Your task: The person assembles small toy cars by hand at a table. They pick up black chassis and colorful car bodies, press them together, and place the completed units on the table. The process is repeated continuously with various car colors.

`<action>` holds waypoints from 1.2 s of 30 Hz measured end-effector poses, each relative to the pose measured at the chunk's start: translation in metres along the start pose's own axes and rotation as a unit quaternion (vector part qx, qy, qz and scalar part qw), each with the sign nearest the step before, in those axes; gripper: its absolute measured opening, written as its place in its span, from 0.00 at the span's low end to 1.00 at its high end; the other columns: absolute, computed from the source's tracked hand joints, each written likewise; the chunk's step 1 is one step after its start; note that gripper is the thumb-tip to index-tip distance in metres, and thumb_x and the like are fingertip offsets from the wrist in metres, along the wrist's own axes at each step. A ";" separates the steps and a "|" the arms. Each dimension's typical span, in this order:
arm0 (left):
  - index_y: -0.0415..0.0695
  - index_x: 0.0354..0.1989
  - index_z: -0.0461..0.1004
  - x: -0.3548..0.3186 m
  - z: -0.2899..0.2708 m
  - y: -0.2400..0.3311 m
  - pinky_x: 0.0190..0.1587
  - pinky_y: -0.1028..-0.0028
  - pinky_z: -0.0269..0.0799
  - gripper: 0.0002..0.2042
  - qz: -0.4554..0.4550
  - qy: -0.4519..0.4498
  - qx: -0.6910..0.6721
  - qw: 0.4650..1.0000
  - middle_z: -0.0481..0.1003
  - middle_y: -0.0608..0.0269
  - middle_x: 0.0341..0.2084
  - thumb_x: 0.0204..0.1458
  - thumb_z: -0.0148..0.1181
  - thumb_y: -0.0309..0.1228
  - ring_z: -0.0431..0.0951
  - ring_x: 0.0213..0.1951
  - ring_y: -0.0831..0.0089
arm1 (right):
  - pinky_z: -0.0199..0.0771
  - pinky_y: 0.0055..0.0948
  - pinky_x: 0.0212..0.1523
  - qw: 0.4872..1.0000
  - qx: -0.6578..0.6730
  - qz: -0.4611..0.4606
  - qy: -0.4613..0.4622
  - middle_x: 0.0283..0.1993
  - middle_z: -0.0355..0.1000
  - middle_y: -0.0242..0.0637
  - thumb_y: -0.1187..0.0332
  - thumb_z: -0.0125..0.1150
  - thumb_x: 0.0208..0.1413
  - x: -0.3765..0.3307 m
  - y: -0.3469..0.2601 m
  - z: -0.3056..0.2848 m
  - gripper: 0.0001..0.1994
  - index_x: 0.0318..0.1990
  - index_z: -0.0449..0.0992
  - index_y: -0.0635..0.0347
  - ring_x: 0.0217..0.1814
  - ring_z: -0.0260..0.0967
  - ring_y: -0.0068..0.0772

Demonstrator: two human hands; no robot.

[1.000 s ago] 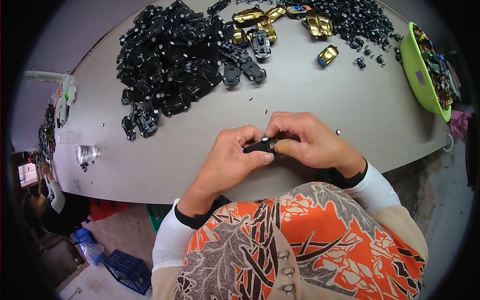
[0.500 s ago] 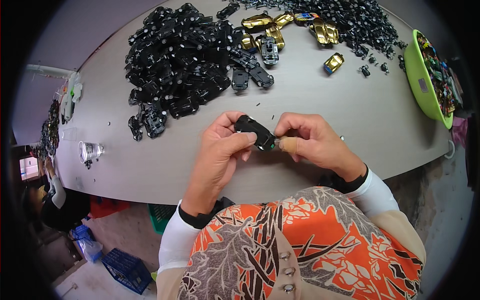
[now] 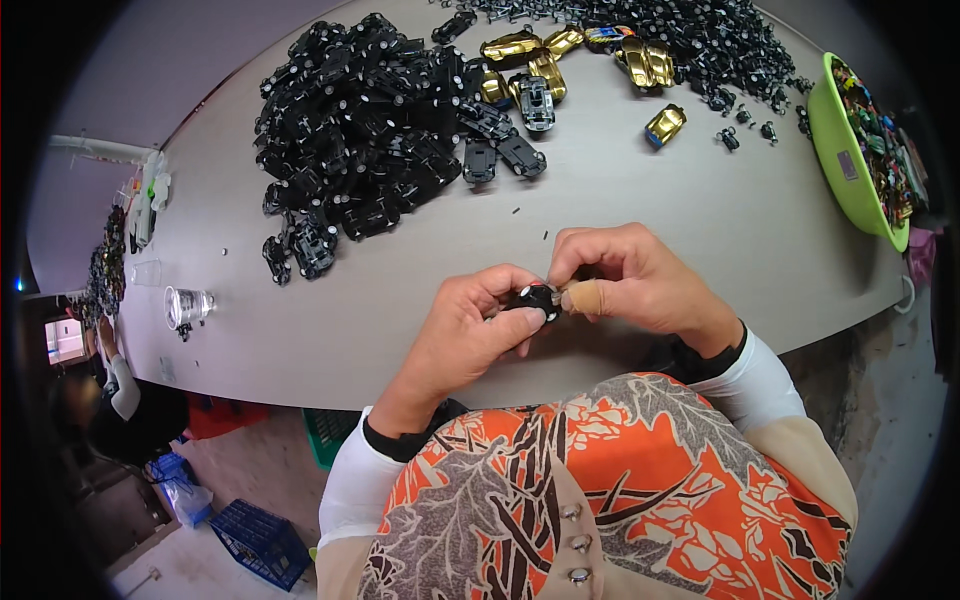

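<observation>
black toy car part [image 3: 537,297] crosswise between hands

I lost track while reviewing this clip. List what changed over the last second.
Both hands, left hand and right hand, kept hold of the small black car part but turned it: first lying lengthwise between them, then angled up, now end-on with only a short piece showing. The black pile, gold cars and green bowl stayed put.

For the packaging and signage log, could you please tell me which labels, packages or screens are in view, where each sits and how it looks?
Label: a small pale purplish rectangle stuck on the outer wall of the green basin at the table's right edge.
Screen or lit panel: far left, beyond the table's edge, a small bright rectangle, too blurred to tell which.
No packages can be made out.
</observation>
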State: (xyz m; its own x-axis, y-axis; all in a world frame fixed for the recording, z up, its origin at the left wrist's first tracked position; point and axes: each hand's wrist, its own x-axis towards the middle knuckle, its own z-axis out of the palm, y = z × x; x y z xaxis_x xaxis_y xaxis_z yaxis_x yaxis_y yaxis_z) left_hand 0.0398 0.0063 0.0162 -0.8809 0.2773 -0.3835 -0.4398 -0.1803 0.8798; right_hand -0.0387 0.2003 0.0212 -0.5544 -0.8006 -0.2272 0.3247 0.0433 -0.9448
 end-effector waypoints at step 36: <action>0.38 0.33 0.76 -0.061 -0.043 0.034 0.34 0.73 0.69 0.08 0.200 0.234 0.494 0.813 0.76 0.55 0.27 0.42 0.60 0.21 0.76 0.29 0.63 | 0.60 0.19 0.16 0.963 0.055 -0.094 0.248 0.22 0.68 0.30 0.79 0.59 0.42 0.012 -0.006 -0.080 0.05 0.25 0.69 0.61 0.19 0.63 0.20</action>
State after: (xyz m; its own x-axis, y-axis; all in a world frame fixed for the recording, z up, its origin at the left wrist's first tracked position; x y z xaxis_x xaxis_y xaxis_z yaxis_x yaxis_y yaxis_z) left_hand 0.0707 -0.0578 0.0576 -0.9907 -0.0481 0.1273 0.0499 0.7422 0.6683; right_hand -0.1084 0.2378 0.0053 -0.9005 -0.4023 -0.1651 0.2467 -0.1599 -0.9558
